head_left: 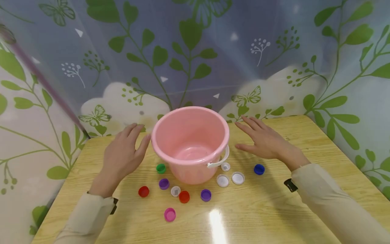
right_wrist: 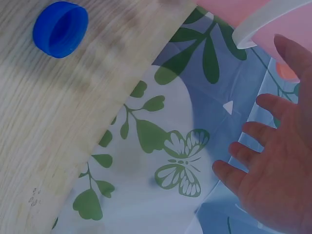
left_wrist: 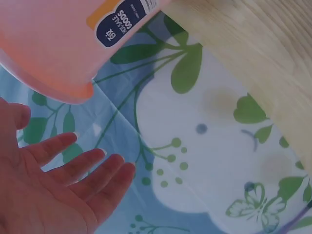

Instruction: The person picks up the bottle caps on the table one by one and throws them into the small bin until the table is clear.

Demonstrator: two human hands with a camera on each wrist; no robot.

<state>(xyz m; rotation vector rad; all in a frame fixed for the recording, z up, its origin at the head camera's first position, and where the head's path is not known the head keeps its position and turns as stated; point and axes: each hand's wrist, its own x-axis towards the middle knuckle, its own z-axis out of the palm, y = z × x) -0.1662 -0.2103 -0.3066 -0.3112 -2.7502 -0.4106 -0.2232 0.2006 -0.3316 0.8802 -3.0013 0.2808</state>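
Note:
A pink bucket [head_left: 195,169] stands upright near the back of the wooden table, its white handle [head_left: 220,162] hanging down at the front right. Nothing shows inside it. My left hand [head_left: 123,152] is raised at the bucket's left, fingers straight, thumb tip right by the rim. On the other side my right hand [head_left: 263,137] is held out with fingers spread, a short gap from the rim. Both palms face the bucket in the wrist views, and neither holds anything. A blue bottle cap [head_left: 259,169] lies below the right hand; a green cap [head_left: 160,168] lies at the bucket's left.
Around the bucket's front lie several more caps, among them a red cap [head_left: 144,191], a pink cap [head_left: 170,214], a purple cap [head_left: 206,195] and a white cap [head_left: 238,178]. A leaf-patterned curtain [head_left: 195,84] rises behind the table's back edge.

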